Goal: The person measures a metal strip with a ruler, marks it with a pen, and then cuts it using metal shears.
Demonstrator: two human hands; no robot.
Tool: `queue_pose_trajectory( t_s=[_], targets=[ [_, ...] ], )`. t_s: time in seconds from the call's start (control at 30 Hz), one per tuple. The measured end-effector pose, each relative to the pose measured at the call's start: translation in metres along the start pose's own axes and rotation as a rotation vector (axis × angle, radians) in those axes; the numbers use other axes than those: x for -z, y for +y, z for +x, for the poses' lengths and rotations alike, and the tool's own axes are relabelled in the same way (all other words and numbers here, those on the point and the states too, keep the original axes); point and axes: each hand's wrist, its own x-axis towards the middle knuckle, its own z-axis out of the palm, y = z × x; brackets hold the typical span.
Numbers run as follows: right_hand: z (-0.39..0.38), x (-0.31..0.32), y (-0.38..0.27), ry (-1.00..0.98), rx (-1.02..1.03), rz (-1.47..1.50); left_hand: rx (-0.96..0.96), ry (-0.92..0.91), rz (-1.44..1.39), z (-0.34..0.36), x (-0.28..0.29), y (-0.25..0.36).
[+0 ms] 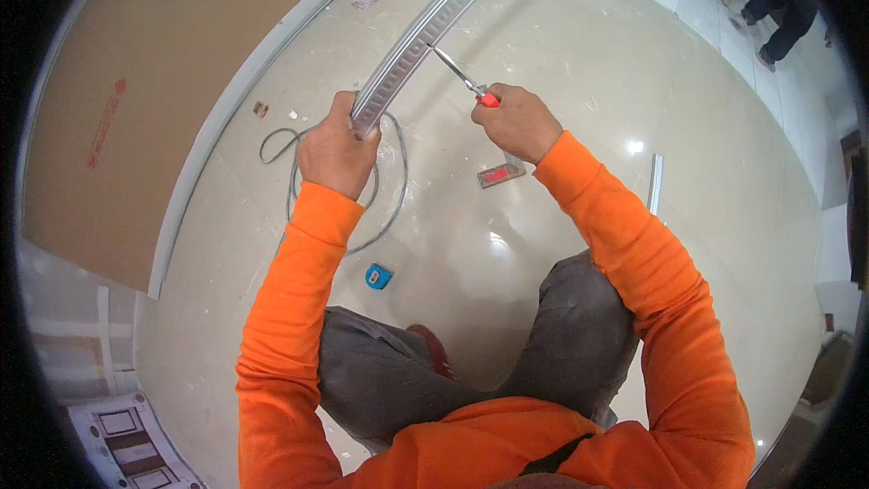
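Note:
My left hand (337, 154) is closed around the near end of a long, ribbed metal profile (421, 39), which slants up and away to the right past the top of the view. In my right hand (520, 122) is a pair of tin snips (460, 74) with red grips. The tips of their narrow metal jaws touch the right edge of the profile, a short way beyond my left hand. Whether the jaws are parted is too small to tell. Most of the handles are hidden inside my closed fingers.
Below the profile lie a looped grey cable (398, 204), a blue tape measure (378, 276) and a red-and-grey block-shaped tool (501, 175). A short metal strip (655, 183) is at right. A large brown board (181, 63) lies left. Another person's legs (786, 14) stand far right.

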Motion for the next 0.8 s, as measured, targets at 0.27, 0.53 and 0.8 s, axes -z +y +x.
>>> queue_pose_trajectory(
  t_s=[0.27,0.53,0.8],
  targets=[
    [0.003,-0.005,0.004,0.050,-0.013,0.029,-0.054,0.070,0.015,0.002,-0.003,0.000],
    [0.011,-0.011,0.014,0.089,0.017,-0.103,-0.108,0.115,0.083,-0.003,-0.003,0.002],
    [0.012,-0.010,0.013,0.124,-0.023,-0.084,-0.086,0.089,0.038,-0.009,-0.013,0.010]
  ],
)
